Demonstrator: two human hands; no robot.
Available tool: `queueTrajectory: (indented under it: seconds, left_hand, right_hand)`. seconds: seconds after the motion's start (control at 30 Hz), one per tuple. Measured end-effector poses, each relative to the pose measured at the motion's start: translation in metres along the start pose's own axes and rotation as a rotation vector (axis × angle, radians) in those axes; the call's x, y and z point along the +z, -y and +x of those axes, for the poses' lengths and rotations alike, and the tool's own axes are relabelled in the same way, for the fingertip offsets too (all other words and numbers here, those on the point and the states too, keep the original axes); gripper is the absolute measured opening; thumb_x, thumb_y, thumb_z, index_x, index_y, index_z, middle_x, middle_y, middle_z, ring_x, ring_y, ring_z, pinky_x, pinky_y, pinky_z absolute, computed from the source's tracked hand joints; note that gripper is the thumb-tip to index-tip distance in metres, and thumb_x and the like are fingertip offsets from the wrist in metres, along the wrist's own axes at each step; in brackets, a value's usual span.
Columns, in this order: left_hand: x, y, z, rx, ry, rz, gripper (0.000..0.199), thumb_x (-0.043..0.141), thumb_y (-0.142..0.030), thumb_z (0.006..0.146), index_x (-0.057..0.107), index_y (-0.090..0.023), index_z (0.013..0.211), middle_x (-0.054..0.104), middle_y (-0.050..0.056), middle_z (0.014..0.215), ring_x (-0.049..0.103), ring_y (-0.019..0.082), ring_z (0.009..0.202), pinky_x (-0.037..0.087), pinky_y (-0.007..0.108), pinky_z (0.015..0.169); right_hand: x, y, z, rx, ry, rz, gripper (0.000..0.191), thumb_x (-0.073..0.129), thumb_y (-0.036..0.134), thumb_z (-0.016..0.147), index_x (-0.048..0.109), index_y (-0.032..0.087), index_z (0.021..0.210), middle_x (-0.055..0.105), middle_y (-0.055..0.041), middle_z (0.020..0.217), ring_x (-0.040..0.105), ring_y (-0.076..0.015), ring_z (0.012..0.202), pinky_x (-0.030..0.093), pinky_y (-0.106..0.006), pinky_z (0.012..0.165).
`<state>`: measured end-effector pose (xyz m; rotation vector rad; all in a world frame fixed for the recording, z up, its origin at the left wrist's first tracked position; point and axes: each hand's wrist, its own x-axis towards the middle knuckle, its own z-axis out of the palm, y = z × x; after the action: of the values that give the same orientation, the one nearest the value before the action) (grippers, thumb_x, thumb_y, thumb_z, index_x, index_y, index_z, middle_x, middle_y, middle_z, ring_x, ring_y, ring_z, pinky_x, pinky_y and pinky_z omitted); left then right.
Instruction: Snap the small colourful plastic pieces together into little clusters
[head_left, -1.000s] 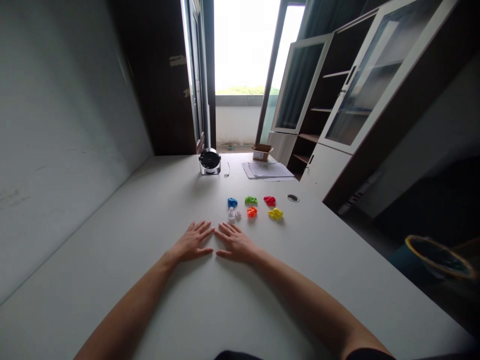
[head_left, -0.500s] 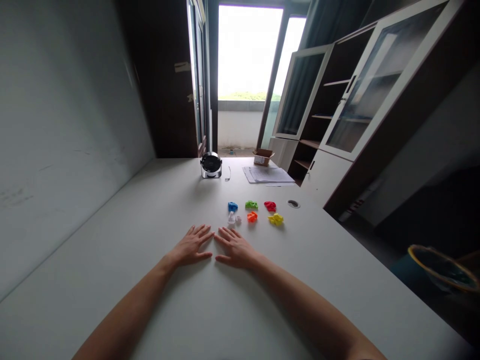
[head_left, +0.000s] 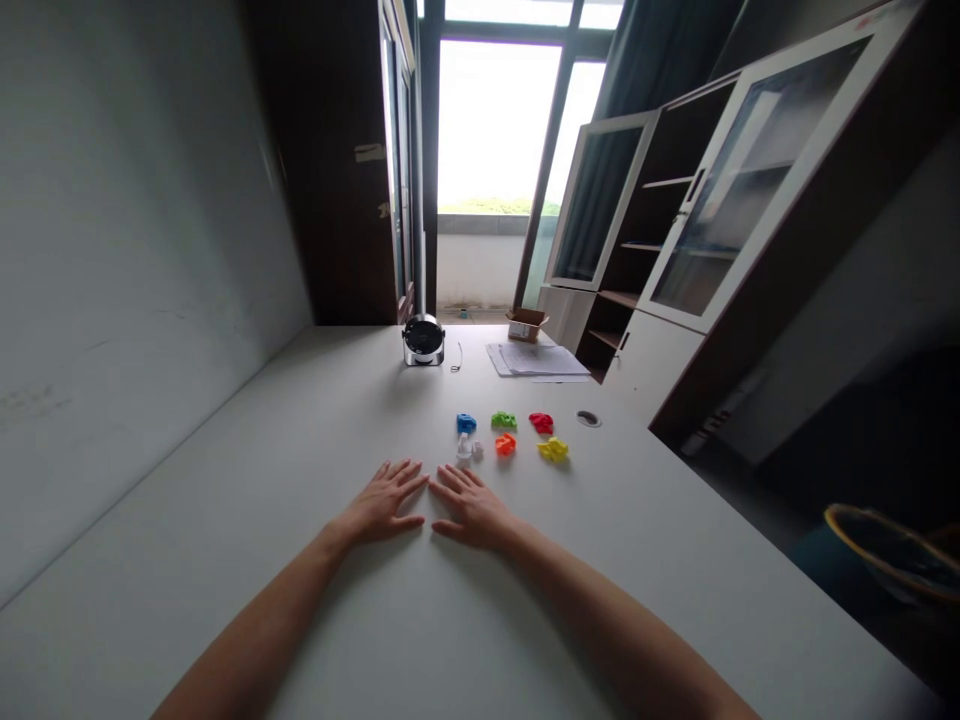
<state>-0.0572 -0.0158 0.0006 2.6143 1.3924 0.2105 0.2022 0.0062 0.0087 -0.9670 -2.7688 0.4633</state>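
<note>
My left hand (head_left: 379, 507) lies flat on the white table (head_left: 360, 620), fingers spread, holding nothing. Beside it my right hand (head_left: 474, 510) rests palm down in the same way, the fingertips of both nearly meeting. Just beyond the right hand sit small coloured plastic pieces in two rows. The nearer row has a white piece (head_left: 466, 447), an orange piece (head_left: 505, 444) and a yellow piece (head_left: 553, 449). Behind them are a blue piece (head_left: 466, 423), a green piece (head_left: 504, 421) and a red piece (head_left: 541, 423). Their exact kind is too small to tell.
At the far end stand a round black and silver device (head_left: 424, 341), a thin cord (head_left: 457, 358), papers (head_left: 544, 360) and an open cardboard box (head_left: 526, 324). A cable hole (head_left: 589, 419) is near the right edge. A wall (head_left: 135, 300) borders the left; a cabinet (head_left: 660, 350) stands right.
The view has tilted slightly upward, so everything appears a little lower. Both hands and the coloured pieces keep their places on the table.
</note>
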Motion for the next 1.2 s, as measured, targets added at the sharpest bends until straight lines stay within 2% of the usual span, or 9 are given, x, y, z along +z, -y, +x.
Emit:
queueTrajectory:
  seconds: [0.67,1.2]
  left_hand:
    - [0.0053,0.0017,0.0015,-0.009,-0.035,-0.010,0.067,0.043,-0.064,0.092,0.030,-0.038,0.152,0.025,0.002,0.161,0.021,0.028,0.149,0.015,0.051,0.121]
    - [0.0040,0.0012,0.0008,-0.017,-0.028,-0.009,0.068,0.039,-0.067,0.092,0.029,-0.037,0.153,0.025,0.002,0.162,0.021,0.027,0.149,0.015,0.050,0.121]
  right_hand:
    - [0.0033,-0.0032,0.0006,-0.001,0.003,-0.010,0.080,0.046,0.069,0.090,0.026,0.028,0.155,0.018,-0.0054,0.162,0.016,-0.0291,0.149,0.012,-0.047,0.122]
    - [0.0051,-0.0037,0.0013,-0.001,-0.006,-0.009,0.079,0.045,0.069,0.090,0.028,0.027,0.155,0.020,-0.0062,0.162,0.017,-0.0276,0.150,0.011,-0.046,0.123]
